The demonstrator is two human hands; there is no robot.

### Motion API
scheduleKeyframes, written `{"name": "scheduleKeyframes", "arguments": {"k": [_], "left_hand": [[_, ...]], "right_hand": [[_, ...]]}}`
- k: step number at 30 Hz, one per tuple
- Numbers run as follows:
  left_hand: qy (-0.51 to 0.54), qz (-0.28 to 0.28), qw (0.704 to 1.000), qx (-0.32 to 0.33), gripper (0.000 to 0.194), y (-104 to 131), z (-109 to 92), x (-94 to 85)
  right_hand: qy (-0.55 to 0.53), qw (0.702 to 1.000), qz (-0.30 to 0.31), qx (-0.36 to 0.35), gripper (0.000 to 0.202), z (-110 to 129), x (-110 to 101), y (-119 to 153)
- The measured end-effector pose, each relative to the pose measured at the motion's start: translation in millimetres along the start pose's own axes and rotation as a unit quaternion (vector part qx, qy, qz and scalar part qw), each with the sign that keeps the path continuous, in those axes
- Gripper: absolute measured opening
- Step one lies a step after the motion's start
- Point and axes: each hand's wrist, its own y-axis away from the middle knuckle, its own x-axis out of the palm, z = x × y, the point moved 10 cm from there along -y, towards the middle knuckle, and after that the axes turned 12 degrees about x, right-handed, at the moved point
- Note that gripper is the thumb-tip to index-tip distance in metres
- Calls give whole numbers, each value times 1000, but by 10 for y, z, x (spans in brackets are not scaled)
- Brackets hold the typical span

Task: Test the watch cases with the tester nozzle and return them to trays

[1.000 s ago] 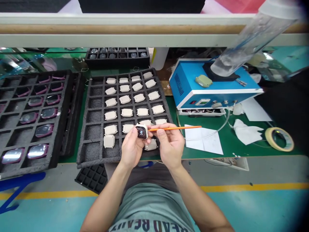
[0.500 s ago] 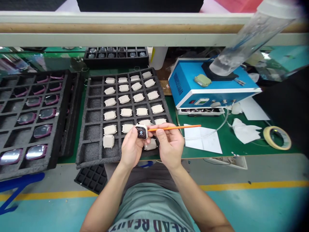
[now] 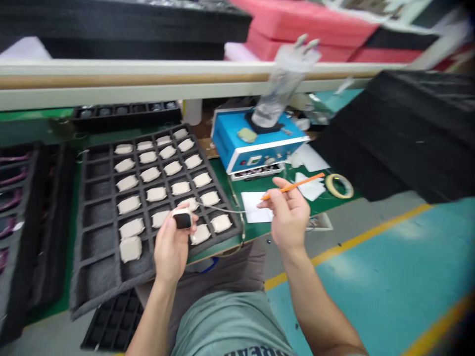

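Over the front of a dark foam tray (image 3: 100, 237), my left hand (image 3: 172, 252) is closed around a small smartwatch (image 3: 183, 219) with a cream case; its screen, now black, faces up. Cream watch cases (image 3: 156, 194) sit in many of the tray's compartments. To the right, apart from the watch, my right hand (image 3: 291, 217) pinches a slim orange stick (image 3: 297, 185), tilted up to the right. Behind it lies a folded white paper (image 3: 256, 205). A thin clear tube (image 3: 226, 210) crosses from near the watch toward the paper.
A blue box machine (image 3: 256, 138) carries a clear cylinder (image 3: 272, 96) and a greenish watch case (image 3: 247, 135). A tape roll (image 3: 339, 186) and crumpled tissue (image 3: 308, 187) lie right. Another foam tray (image 3: 25, 222) stands left. A shelf rail (image 3: 148, 81) spans the back.
My right hand has moved away to the right with the orange stick, off the watch. The lit watch screen has gone dark. The head view has turned right.
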Motion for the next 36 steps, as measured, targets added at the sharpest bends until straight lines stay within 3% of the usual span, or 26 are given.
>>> {"name": "scheduleKeyframes", "arguments": {"k": [2,4,7,9,11,12,13,15,16,19,22,25,27,28,30,32,34,36], "left_hand": [[-44,12,999,23,41,-22,-35,11],[-136,43,989,44,43,-27,-54,56],[-307,113,938,111,43,-4,-83,239],[-394,156,883,200,41,37,-134,465],[-443,196,815,318,40,131,-203,773],[-455,214,780,373,43,193,-223,936],[-459,229,749,420,47,258,-238,1092],[-456,250,699,490,58,363,-262,1363],[-456,256,679,515,63,399,-281,1480],[-470,282,614,568,73,437,-403,1829],[-499,353,540,579,65,302,-590,2316],[-515,403,483,582,46,-55,-850,3101],[-508,434,461,584,39,-389,-924,3871],[-494,469,451,576,34,-561,-866,4324],[-474,520,440,558,22,-937,-612,5271],[-512,532,425,524,25,-1382,-144,6140],[-548,519,442,485,32,-1814,363,6785],[-566,513,465,448,34,-2160,816,7164]], "right_hand": [[164,984,-35,53,44,-45,-501,-366],[294,950,-19,100,39,-111,-832,-640],[339,937,-24,82,27,-13,-1008,-830],[342,938,-38,42,30,160,-917,-789],[332,943,3,2,36,353,-650,-630],[323,944,60,-16,36,440,-446,-516],[311,933,175,-34,40,502,-150,-353],[317,869,377,-55,49,610,315,18],[329,836,435,-57,47,664,438,130],[344,806,480,-34,27,895,513,34],[367,794,481,-55,24,1269,342,-315],[443,775,428,-143,24,1837,-40,-829],[466,778,390,-159,22,2235,-348,-1277],[476,773,395,-144,22,2369,-482,-1501],[497,755,419,-83,22,2514,-713,-1958],[499,756,423,-31,22,2592,-888,-2412],[485,773,408,10,22,2595,-1007,-2801],[472,788,394,44,24,2533,-1095,-3069]]}}
